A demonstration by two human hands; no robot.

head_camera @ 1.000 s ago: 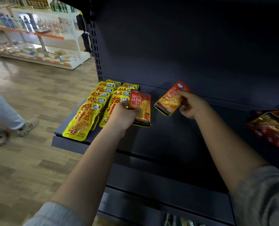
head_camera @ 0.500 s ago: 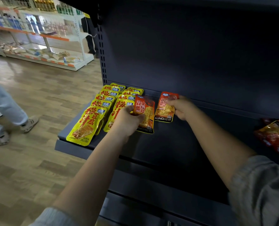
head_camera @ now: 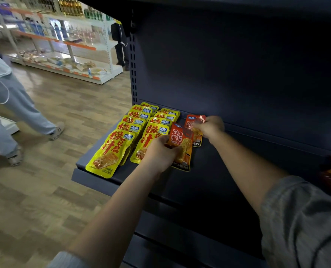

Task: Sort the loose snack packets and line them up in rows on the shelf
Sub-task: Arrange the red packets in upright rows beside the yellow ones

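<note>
Dark shelf [head_camera: 209, 182] with yellow packets [head_camera: 126, 140], orange packets [head_camera: 182, 149] flat.

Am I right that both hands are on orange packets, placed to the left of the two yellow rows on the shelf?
Not quite. In the head view the left hand and right hand do hold orange packets, but these sit to the right of the yellow rows on the shelf, not the left.

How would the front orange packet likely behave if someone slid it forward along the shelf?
The front orange packet looks like thin, glossy film, so it probably slides easily on the shelf. Flat and small, it is likely light and floppy. It cannot roll.
</note>
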